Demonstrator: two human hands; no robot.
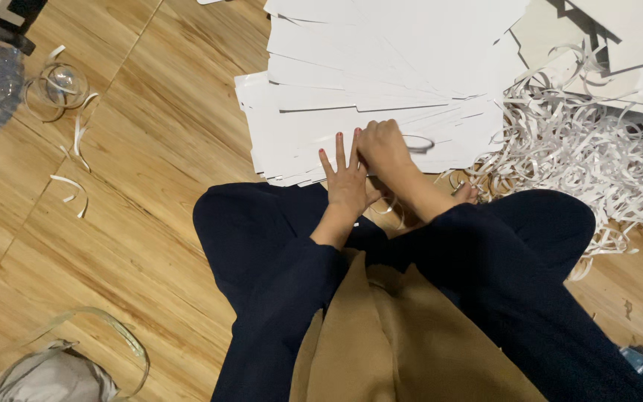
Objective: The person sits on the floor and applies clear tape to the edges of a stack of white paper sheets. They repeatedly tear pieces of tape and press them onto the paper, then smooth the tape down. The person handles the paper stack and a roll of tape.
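Nearest, dark navy trousers [277,246] and a tan cloth [403,335] cover the seated person's lap. Just beyond the knees, the left hand [345,177] lies flat with fingers spread on a fanned stack of smooth white card sheets [381,82] on the wooden floor [135,193]. The right hand [382,145], touching it, is curled closed on a thin white paper strip [420,141]. To the right lies a tangled heap of curly paper trimmings [582,149].

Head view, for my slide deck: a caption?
Left hand flat on white sheets, right hand fisted beside paper strips.
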